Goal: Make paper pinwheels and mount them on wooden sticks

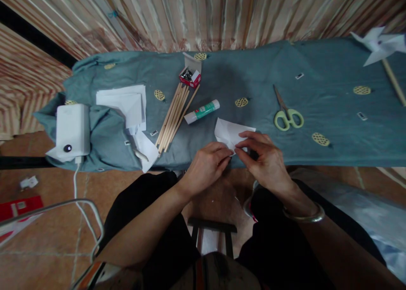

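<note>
A folded white paper piece (229, 132) lies at the near edge of a table draped in blue-grey cloth (317, 95). My left hand (207, 166) pinches the paper's near corner with curled fingers. My right hand (265, 158) pinches the same corner from the right, fingers pressed on the fold. A metal bangle (305, 216) circles my right wrist. A glue stick (201, 111) lies just beyond the paper.
A bundle of wooden sticks (174, 116), a small red box of clips (190, 76), green scissors (287, 114), a stack of white paper (125, 106), a white device with a cable (71, 131) and a finished paper pinwheel (380, 46) lie on the cloth. A stool (211, 228) stands between my knees.
</note>
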Demonstrator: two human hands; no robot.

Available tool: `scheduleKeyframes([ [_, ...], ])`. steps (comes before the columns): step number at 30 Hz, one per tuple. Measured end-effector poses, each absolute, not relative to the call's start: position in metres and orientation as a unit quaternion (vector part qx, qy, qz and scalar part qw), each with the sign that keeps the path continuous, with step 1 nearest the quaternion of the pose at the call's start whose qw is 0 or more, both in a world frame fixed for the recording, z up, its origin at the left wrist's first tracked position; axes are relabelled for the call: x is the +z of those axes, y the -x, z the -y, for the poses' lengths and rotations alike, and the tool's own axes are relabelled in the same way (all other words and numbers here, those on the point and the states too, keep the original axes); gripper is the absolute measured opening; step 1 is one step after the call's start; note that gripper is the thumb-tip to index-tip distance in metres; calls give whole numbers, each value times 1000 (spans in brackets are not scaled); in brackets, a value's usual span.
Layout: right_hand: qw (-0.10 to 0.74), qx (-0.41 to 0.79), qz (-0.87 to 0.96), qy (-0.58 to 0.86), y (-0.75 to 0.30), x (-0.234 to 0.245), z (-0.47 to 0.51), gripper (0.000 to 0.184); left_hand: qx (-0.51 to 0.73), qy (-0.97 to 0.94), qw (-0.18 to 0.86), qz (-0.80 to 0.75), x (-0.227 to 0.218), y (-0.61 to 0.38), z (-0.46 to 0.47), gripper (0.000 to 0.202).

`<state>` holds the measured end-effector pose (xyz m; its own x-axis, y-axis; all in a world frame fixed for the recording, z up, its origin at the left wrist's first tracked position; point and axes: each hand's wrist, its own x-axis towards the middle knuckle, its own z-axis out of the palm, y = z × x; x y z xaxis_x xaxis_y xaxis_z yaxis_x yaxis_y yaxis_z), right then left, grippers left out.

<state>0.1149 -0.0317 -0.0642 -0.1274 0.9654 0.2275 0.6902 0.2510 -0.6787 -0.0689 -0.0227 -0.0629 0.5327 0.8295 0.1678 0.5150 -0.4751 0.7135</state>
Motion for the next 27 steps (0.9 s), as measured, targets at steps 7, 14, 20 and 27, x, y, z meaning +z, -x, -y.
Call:
scheduleKeyframes([
  [7,319,212,722,576,-115,-62,32,10,254,-818,306,-415,-64,69,22,17],
  [14,313,189,745,558,-116,-65,35,20,257,-818,307,-413,-63,69,22,16],
  [20,305,188,764,537,-117,-69,36,31,258,-822,298,-410,-64,69,22,15],
  [27,300,196,764,537,-114,-70,35,33,257,-820,302,-412,-63,69,23,17],
])
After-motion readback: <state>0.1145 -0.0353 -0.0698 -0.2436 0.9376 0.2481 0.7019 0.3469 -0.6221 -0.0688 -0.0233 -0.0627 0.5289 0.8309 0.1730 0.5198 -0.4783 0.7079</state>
